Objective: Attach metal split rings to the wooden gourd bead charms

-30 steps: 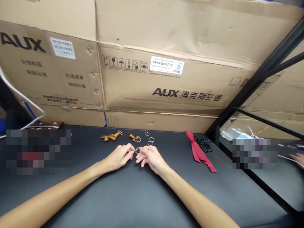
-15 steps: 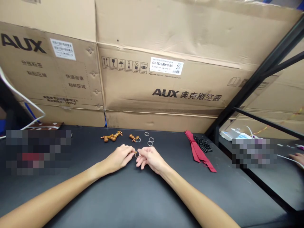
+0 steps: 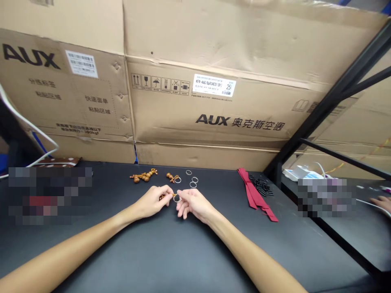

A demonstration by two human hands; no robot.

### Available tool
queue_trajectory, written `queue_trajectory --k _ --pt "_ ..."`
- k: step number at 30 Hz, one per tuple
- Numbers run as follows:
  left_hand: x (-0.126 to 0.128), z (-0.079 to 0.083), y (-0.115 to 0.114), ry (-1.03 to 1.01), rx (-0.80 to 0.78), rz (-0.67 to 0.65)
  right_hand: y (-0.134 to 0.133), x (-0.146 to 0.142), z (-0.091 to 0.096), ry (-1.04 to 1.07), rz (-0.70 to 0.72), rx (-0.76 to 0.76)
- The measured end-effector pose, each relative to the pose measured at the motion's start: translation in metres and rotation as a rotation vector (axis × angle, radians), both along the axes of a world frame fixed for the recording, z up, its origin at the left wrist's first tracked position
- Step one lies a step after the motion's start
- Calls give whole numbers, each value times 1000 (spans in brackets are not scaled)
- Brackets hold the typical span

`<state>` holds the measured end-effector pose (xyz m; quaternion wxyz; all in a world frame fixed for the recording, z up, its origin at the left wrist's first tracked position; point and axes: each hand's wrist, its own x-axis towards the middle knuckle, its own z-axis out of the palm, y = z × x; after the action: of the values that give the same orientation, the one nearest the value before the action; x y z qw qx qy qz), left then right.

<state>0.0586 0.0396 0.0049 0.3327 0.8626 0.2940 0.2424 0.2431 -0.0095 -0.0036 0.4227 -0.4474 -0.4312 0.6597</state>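
Observation:
My left hand (image 3: 155, 201) is closed on a brown beaded pendant (image 3: 161, 197), mostly hidden by the fingers; its yellowish cord runs out to the right. At the cord's end, a metal key ring (image 3: 177, 198) is pinched by my right hand (image 3: 193, 203), thumb against index finger, the other fingers loosely curled below. Just beyond the hands lies another wooden bead pendant (image 3: 170, 176) with a key ring (image 3: 177, 180) at its cord. Several more gourd-like bead pendants (image 3: 145, 177) lie in a group to the left. Three loose key rings (image 3: 193, 184) rest to the right.
Red strips (image 3: 256, 195) and a pile of black clips or links (image 3: 262, 186) lie on the right of the black table (image 3: 183, 256). Cardboard boxes (image 3: 201, 106) stand behind. A black metal frame (image 3: 320, 110) bounds the right side, with another person's hand (image 3: 381, 202) beyond it.
The left fingers have shifted slightly, so more of the beads shows between them. The key ring between my hands is now more visible. Everything else lies as before.

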Motion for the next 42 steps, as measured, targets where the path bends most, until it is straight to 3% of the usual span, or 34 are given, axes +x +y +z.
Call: queue_trajectory --k 16,30,38,42 --pt "-4 -2 4 -16 -59 -90 -3 -2 -3 -159 86 120" --pt "-5 -7 6 -94 -108 66 -2 -2 -5 -49 27 168" --pt "-4 -7 3 -51 -67 17 -1 -7 -9 -30 -169 205" --pt "-4 -8 3 -57 -35 11 -1 -7 -11 -106 -141 238"
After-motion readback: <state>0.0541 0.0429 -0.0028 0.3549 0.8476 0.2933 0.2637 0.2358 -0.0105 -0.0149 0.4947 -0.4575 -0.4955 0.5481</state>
